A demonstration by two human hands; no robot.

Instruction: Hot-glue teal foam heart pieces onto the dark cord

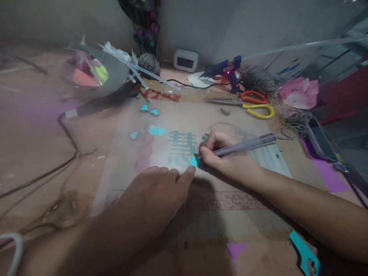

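Note:
My right hand (222, 153) is closed around a pen (247, 143) with a clear barrel, its tip angled down to the left. Under the tip lies a small turquoise cutout (194, 161), possibly foam. With its fingers curled, my left hand (163, 188) holds the edge of this piece down with the nearest digit. Both hands rest over a translucent sheet (120, 153) with printed characters beneath it. A flower-shaped turquoise cutout (156, 131), a petal-like piece (133, 135) and two joined-looking pieces (149, 110) lie to the left.
Scissors (241, 102) with red and yellow handles lie behind the sheet, near a blue glue gun (225, 73) with a red light. A bowl (86, 76) of coloured scraps stands back left. A turquoise sheet piece with cut holes (304, 255) is front right; a phone (320, 138) lies right.

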